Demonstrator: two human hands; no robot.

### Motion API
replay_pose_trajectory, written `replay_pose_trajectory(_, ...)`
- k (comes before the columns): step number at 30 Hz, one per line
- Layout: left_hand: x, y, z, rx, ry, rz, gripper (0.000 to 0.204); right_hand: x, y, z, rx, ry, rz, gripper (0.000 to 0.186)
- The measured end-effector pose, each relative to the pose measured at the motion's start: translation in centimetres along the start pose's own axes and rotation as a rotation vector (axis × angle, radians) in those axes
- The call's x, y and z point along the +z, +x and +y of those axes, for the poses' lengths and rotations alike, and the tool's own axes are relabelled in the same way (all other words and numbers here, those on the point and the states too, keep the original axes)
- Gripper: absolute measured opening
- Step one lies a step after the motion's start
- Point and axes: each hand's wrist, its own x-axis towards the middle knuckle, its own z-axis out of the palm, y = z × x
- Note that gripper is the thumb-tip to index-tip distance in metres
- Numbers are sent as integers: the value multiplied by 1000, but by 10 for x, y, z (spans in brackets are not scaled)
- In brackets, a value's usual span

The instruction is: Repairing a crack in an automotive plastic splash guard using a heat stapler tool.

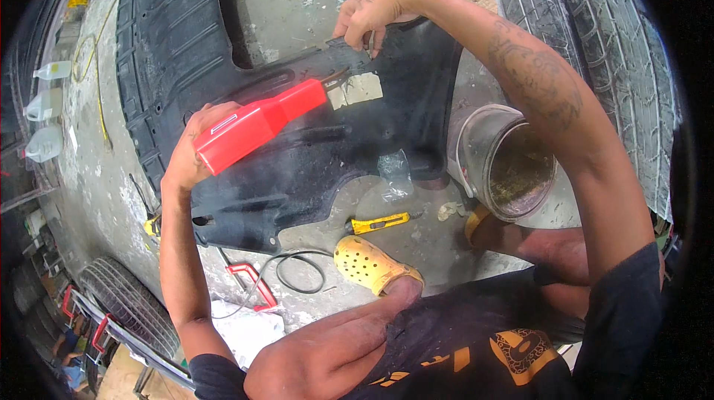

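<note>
My left hand point(187, 146) is closed round a red soldering gun point(260, 123). Its thin metal tip points right, over a large black moulded plastic car panel point(297, 155) lying on the floor. Just beyond that tip, my right hand point(374, 15) is bent down at the panel's far edge with its fingers pinched together. What they grip is too small and dark to make out. A pale rectangular patch point(357, 91) lies on the panel beneath the tip. Nearer me, a small clear plastic bag point(396, 175) rests at the panel's edge.
A yellow utility knife point(381, 222) lies by my yellow clog point(364, 262). To the right are a dirty bucket point(476, 155) and large tyres point(617, 50). A red-framed clamp point(260, 286) and a dark cable point(301, 255) lie at the near left; plastic jugs point(44, 105) stand far left.
</note>
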Motion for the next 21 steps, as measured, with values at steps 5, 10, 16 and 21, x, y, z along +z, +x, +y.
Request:
replay_pose_trajectory(5,2,-3,-4,-6,-1,-11,49,1,-3,-4,10,-44,9,32)
replay_pose_trajectory(10,0,3,5,27,33,1,47,2,-3,-3,15,-23,0,33)
replay_pose_trajectory(16,-2,7,14,-5,31,-30,44,5,-9,-5,-31,-35,90,40)
replay_pose_trajectory(21,-4,10,18,-5,28,-78,41,4,-8,-11,28,-4,59,55)
